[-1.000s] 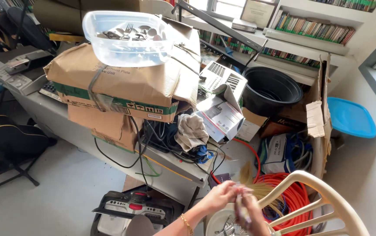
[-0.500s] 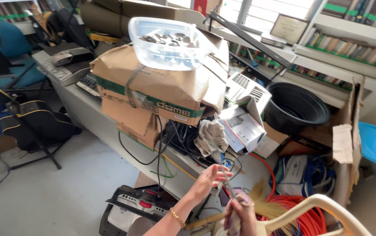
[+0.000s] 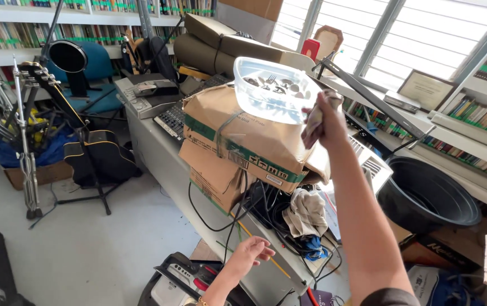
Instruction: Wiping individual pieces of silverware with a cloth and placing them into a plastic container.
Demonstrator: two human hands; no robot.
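Right hand (image 3: 324, 116) clamps a crumpled cloth (image 3: 313, 122) — hanging lengthwise downward — beside the clear tub (image 3: 274, 90); left hand (image 3: 249, 253) hangs open, fingers apart.

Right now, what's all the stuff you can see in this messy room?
Tub: one, clear plastic, cutlery inside, on top box.
Boxes: two, brown cardboard, stacked on desk.
Desk: one, grey, centre.
Bucket: one, black, right.
Rag: one, beige, on cables below boxes.
Guitar: one, black, on stand, left.
Chair: one, blue, back left.
Books: many, mixed colours, on shelves.
Right hand: raised beside tub, gripping a cloth.
Left hand: low, open, empty.
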